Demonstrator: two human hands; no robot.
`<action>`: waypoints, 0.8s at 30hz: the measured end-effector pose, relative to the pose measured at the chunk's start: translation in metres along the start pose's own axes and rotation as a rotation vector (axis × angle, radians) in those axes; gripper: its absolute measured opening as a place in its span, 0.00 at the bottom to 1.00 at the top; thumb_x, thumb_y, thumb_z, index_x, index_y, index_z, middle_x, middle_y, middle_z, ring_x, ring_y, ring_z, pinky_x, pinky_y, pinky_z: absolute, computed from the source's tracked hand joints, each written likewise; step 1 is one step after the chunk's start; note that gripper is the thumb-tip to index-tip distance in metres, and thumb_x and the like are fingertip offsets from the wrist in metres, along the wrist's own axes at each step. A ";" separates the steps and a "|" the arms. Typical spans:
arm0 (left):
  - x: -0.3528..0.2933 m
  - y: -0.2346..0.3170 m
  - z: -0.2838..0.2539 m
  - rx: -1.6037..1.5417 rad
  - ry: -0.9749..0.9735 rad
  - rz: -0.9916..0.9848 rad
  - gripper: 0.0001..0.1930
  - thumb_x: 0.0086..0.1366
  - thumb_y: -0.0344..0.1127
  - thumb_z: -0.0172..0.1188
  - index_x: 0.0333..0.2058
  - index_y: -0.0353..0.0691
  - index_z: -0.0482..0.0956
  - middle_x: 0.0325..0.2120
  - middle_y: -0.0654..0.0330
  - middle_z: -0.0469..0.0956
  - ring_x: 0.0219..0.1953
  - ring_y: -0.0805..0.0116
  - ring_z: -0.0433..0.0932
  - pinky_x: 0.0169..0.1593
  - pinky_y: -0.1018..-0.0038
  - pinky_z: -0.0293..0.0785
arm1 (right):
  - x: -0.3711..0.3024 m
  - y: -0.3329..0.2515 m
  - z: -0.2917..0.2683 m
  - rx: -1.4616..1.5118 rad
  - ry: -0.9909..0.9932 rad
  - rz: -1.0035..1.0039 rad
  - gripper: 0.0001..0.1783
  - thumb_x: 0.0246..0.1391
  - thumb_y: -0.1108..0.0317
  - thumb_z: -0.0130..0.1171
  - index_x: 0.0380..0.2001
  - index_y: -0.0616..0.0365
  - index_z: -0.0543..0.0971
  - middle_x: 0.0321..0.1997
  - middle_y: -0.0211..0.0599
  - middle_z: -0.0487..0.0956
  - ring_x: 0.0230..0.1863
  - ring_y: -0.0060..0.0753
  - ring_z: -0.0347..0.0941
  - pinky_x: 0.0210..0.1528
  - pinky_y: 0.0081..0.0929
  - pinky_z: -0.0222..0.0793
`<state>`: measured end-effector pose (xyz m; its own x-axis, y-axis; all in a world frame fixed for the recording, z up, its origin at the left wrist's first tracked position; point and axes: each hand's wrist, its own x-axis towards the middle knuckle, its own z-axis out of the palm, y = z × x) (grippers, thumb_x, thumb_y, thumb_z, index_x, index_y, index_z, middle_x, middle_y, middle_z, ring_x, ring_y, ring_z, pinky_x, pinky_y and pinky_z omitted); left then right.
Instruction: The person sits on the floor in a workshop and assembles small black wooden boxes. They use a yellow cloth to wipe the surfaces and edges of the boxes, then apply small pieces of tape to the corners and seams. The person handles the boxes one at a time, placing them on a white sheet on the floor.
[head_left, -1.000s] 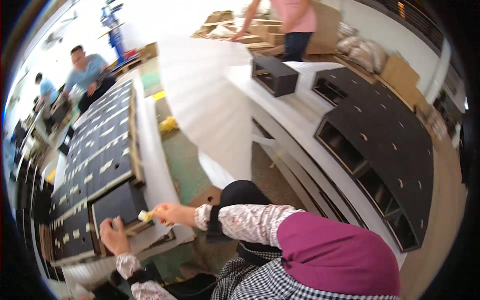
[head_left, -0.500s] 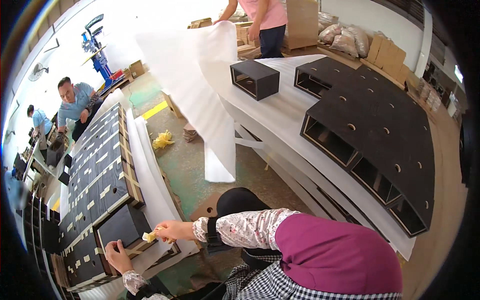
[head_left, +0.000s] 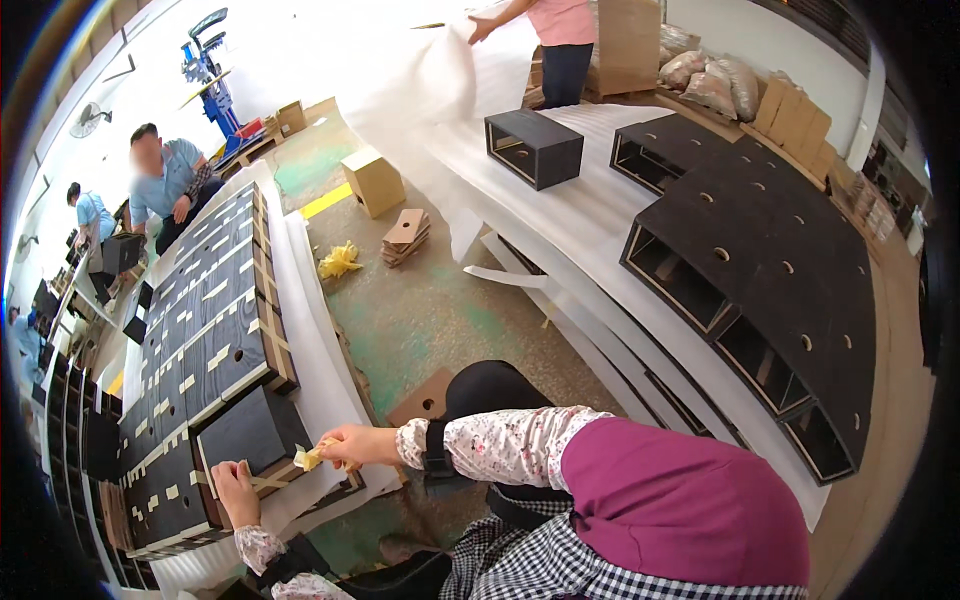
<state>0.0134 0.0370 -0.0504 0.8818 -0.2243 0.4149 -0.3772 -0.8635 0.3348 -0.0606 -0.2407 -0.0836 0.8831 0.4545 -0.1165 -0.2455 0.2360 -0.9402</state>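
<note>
Since the black box point(head_left: 250, 428) could shift, steady bracing and light handling of the yellow tape point(head_left: 308, 458) should serve best. At the box's near side the left hand point(head_left: 236, 494) curls inward, its grip unclear; just right of the box, the right hand point(head_left: 356, 446) pinches the crumpled tape, forearm point(head_left: 490, 442) almost level.

Cannot read any text, label, brand, number or sign: can see none on the black box point(head_left: 250, 430) or the crumpled yellow wad point(head_left: 307, 458), and can make out none on the sacks point(head_left: 712, 88) or the blue machine point(head_left: 213, 92) behind.
</note>
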 end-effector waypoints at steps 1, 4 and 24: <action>-0.004 -0.002 -0.005 -0.043 -0.036 0.000 0.10 0.62 0.34 0.53 0.28 0.32 0.68 0.28 0.52 0.66 0.32 0.55 0.66 0.39 0.65 0.64 | -0.001 -0.002 0.001 -0.005 0.002 -0.006 0.12 0.59 0.58 0.49 0.38 0.55 0.71 0.25 0.24 0.68 0.23 0.15 0.62 0.23 0.15 0.59; -0.017 -0.003 -0.020 -0.105 -0.093 -0.012 0.10 0.63 0.35 0.53 0.30 0.32 0.68 0.28 0.55 0.65 0.31 0.60 0.67 0.38 0.69 0.65 | -0.002 -0.010 0.005 0.006 0.005 -0.027 0.12 0.60 0.57 0.48 0.37 0.54 0.71 0.25 0.24 0.68 0.23 0.15 0.62 0.23 0.16 0.59; -0.042 0.039 -0.020 -0.159 0.010 0.015 0.08 0.60 0.28 0.50 0.37 0.32 0.70 0.31 0.48 0.69 0.37 0.48 0.68 0.41 0.60 0.64 | 0.102 -0.011 0.085 -1.054 0.235 -0.877 0.07 0.50 0.64 0.53 0.31 0.54 0.74 0.32 0.32 0.71 0.36 0.36 0.68 0.40 0.32 0.63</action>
<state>-0.0438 0.0223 -0.0376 0.8733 -0.2312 0.4289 -0.4307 -0.7778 0.4578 -0.0016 -0.1240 -0.0576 0.6617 0.3182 0.6789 0.7385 -0.4333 -0.5166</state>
